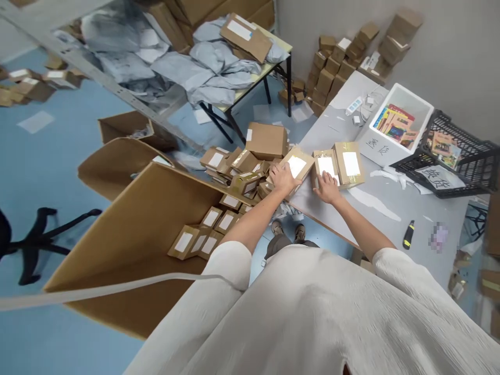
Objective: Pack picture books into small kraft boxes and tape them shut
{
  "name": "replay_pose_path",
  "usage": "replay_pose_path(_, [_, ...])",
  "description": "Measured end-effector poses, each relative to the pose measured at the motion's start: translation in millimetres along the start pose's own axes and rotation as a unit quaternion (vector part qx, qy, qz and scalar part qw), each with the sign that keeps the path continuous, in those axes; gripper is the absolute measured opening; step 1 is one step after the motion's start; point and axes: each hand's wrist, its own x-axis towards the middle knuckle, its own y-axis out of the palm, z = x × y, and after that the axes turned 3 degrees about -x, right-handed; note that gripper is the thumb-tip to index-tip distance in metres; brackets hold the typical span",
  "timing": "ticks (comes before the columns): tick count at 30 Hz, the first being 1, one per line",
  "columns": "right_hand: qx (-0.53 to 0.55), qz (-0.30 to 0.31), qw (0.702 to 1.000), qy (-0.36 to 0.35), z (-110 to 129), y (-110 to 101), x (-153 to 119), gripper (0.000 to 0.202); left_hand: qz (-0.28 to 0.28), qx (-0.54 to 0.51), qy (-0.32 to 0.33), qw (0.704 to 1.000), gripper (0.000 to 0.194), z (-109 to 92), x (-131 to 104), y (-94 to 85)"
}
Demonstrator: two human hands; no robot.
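My left hand [284, 178] is on a small brown carton [302, 162] with a white label, at the left edge of the grey table [375, 219]; its fingers and thumb span the near side. My right hand [327, 188] rests with spread fingers on the near part of a second labelled carton [325, 162]. A third carton [351, 162] with a white label and clear tape stands right against the second one. Left of the table, many labelled cartons [266, 140] are piled up beside my left hand.
A large open cardboard box [156, 219] holds labelled cartons at the left. On the table are a white foam box [390, 148], a black crate [478, 166], a yellow-black cutter [408, 234] and a power strip [353, 105]. Grey parcels [214, 57] cover a table behind.
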Motion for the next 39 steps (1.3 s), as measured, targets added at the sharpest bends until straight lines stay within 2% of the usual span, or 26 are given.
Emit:
replay_pose_path(5, [0.005,0.002,0.999,0.04,-7,-1,-8,0.081,0.011,0.018,0.03,0.999,0.099,-26,24,6.2])
replay_pose_path(10, [0.014,0.012,0.992,0.126,-10,-9,-14,0.08,0.041,0.019,0.088,0.995,0.1,-60,42,7.6])
replay_pose_path(16, [0.041,0.013,0.979,0.198,-23,-7,-22,0.083,0.103,-0.006,0.156,0.982,0.112,-105,37,28.0])
replay_pose_path(22, [0.092,-0.016,0.961,0.259,-60,-3,-29,0.084,0.165,-0.033,0.234,0.958,0.112,-136,32,47.9])
replay_pose_path(25, [0.108,-0.03,0.957,0.268,-78,-4,-36,0.084,0.174,-0.044,0.277,0.944,0.102,-141,34,48.3])
replay_pose_path(27, [0.105,-0.038,0.958,0.263,-84,-6,-39,0.078,0.157,-0.041,0.319,0.934,0.09,-140,32,46.0])
replay_pose_path(29, [0.097,-0.057,0.966,0.234,-87,-10,-40,0.071,0.13,-0.033,0.364,0.922,0.08,-137,28,43.5])
replay_pose_path(31, [0.096,-0.084,0.974,0.189,-86,-14,-37,0.066,0.134,-0.022,0.389,0.911,0.076,-134,24,41.6])
replay_pose_path(33, [0.098,-0.105,0.979,0.144,-85,-19,-29,0.065,0.13,-0.012,0.383,0.915,0.081,-130,22,40.1])
replay_pose_path(36, [0.103,-0.11,0.984,0.096,-78,-24,-11,0.067,0.111,-0.005,0.33,0.937,0.095,-119,29,35.6])
replay_pose_path(39, [0.113,-0.092,0.987,0.07,-66,-26,6,0.066,0.114,-0.02,0.291,0.95,0.088,-99,46,25.7])
